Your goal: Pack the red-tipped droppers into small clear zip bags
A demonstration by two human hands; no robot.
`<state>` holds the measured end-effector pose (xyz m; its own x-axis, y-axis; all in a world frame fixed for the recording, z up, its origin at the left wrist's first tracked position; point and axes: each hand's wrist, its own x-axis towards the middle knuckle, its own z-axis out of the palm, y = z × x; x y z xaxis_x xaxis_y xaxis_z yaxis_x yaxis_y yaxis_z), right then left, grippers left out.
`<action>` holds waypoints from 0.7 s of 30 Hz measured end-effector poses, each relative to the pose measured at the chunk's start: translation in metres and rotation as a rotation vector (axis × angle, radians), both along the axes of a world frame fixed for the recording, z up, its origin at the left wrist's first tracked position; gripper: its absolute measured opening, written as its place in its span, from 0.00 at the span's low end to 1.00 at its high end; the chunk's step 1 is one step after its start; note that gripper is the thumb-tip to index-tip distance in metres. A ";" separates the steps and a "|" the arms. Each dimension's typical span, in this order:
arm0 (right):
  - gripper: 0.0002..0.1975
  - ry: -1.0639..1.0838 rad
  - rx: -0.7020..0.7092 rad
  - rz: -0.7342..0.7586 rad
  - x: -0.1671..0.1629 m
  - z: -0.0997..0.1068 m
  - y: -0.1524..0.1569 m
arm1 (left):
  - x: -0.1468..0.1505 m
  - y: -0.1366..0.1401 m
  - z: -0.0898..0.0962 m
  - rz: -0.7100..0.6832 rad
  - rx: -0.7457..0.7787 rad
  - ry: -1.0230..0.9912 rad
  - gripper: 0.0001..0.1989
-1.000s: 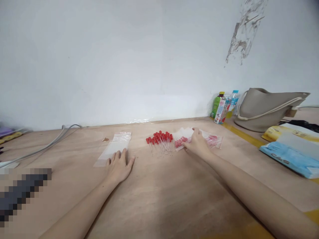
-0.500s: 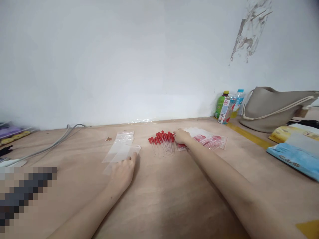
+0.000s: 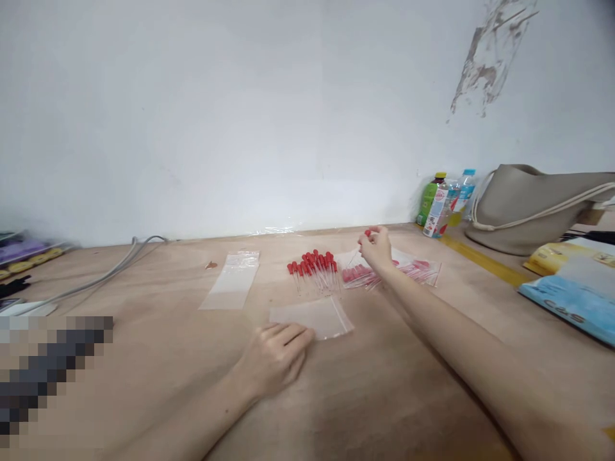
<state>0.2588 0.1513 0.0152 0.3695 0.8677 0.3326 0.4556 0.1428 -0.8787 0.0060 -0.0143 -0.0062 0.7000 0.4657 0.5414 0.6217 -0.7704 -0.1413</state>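
Note:
My left hand (image 3: 281, 355) is closed on the near edge of a clear zip bag (image 3: 314, 315), flat and unfilled on the table, its zip end pointing right. My right hand (image 3: 378, 250) pinches a dropper (image 3: 368, 233) by its red rubber bulb, the thin clear tube slanting down to the left. Behind the bag lies a pile of red-bulbed droppers (image 3: 314, 264), bulbs towards the wall. Under and beside my right hand are zip bags with droppers inside (image 3: 418, 272). Further left rests a stack of flat zip bags (image 3: 234, 282).
At the back right stand several drink bottles (image 3: 436, 208) and a grey bag (image 3: 523, 211) with a cord. Yellow and blue packets (image 3: 569, 310) lie at the right edge. A grey cable (image 3: 122, 262) crosses the left side, and a small brown scrap (image 3: 211, 264) lies near the stack.
My left hand has drawn one zip bag off the stack, rightwards and nearer to me. My right hand has lifted a dropper from beside the pile and moved right.

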 end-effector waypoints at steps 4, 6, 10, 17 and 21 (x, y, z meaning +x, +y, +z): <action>0.17 0.355 0.230 0.041 0.016 -0.013 -0.050 | 0.003 0.000 0.001 -0.084 -0.310 -0.106 0.14; 0.18 0.477 0.208 0.098 0.018 -0.024 -0.074 | 0.003 0.002 0.002 -0.058 -0.393 -0.086 0.17; 0.21 0.577 0.138 0.160 0.015 -0.039 -0.098 | 0.001 0.006 -0.001 -0.007 -0.529 -0.020 0.20; 0.22 0.604 0.090 0.260 0.003 -0.041 -0.104 | 0.000 0.006 -0.001 -0.024 -0.586 -0.051 0.21; 0.22 0.641 0.024 0.325 -0.004 -0.040 -0.112 | 0.002 0.005 0.003 0.006 -0.608 -0.032 0.21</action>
<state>0.2545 0.0388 -0.0248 0.2225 0.9623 0.1568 -0.2181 0.2059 -0.9540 0.0078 -0.0089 -0.0036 0.6843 0.7019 0.1980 0.6231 -0.7037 0.3414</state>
